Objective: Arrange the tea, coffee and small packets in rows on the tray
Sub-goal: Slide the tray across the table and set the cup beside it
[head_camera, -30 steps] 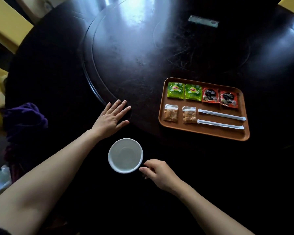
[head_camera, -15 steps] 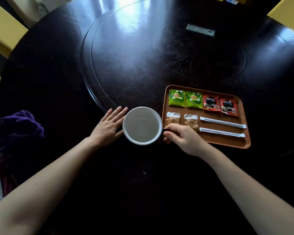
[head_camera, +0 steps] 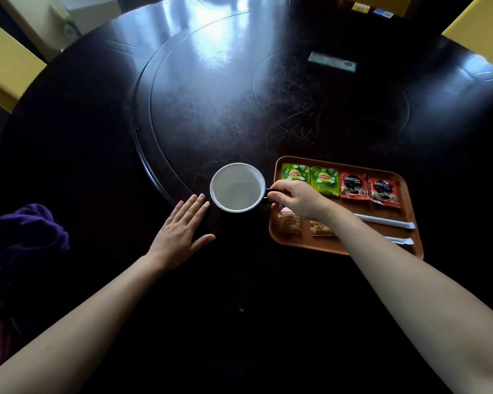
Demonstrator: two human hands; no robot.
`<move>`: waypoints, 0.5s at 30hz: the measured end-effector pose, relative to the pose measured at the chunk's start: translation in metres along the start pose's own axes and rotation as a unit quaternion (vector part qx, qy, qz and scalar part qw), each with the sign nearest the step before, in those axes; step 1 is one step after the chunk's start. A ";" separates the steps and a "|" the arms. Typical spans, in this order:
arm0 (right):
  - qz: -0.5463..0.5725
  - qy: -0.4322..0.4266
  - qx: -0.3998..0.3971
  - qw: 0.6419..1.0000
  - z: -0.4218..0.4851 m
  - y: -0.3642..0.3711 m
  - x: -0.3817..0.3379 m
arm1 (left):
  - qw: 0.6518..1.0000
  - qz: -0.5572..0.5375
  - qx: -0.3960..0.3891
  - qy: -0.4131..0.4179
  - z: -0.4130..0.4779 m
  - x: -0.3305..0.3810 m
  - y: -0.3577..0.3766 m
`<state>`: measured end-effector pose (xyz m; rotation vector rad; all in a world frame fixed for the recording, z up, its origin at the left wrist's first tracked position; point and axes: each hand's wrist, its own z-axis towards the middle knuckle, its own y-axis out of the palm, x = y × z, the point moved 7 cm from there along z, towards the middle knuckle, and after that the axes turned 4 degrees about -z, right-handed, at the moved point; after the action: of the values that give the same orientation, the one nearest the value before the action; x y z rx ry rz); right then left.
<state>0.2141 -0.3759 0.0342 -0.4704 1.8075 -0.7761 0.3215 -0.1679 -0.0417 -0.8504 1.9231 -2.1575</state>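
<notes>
**Cup held by its handle beside a filled tray**

Dark and glossy, the round tabletop (head_camera: 97,143) carries a raised turning disc (head_camera: 239,89) at its centre, with window light glaring off the far part. Yellow chair backs (head_camera: 6,64) show past the rim at the left and upper right, and a purple cloth (head_camera: 23,237) is bunched at the left edge.

On the near right part of the tabletop sits a brown tray (head_camera: 342,247), overlapping the edge of the disc. Its far row holds, from left to right, two green tea packets (head_camera: 310,177) and two red coffee packets (head_camera: 367,187), lying flat side by side. In the near row are two small clear packets (head_camera: 289,223) of brownish contents at the left and two long white sticks (head_camera: 387,223) at the right, one behind the other; the right forearm hides part of this row.

Just left of the tray stands a white cup (head_camera: 236,187), seen from above, its inside pale and bare. The right hand (head_camera: 295,199) reaches over the tray's left end, its fingers (head_camera: 279,189) pinched on the cup's dark handle. Whether the cup rests on the tabletop or is lifted a little cannot be told.

The left hand (head_camera: 180,231) lies palm down on the tabletop, its fingers spread and holding nothing, the tips just beside the cup's near left rim.
</notes>
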 end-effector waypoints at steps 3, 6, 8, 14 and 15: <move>0.005 0.006 0.003 1.000 0.007 0.002 0.004 | 1.000 0.001 -0.003 -0.007 0.000 -0.001 0.000; 0.019 0.007 0.021 1.000 0.010 0.002 0.009 | 1.000 -0.001 -0.002 -0.009 0.000 -0.001 0.000; 0.018 0.002 0.038 0.999 0.011 -0.001 0.009 | 1.000 -0.004 -0.004 -0.008 0.000 -0.001 0.001; -0.018 -0.020 0.091 0.996 0.010 -0.008 0.005 | 1.000 -0.003 0.001 -0.001 0.000 -0.001 -0.001; -0.020 -0.020 0.090 0.996 0.008 -0.008 0.003 | 1.000 0.000 0.001 0.001 0.000 0.000 -0.001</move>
<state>0.2198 -0.3860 0.0359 -0.4027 1.6770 -0.9414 0.3220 -0.1677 -0.0407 -0.8489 1.9208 -2.1608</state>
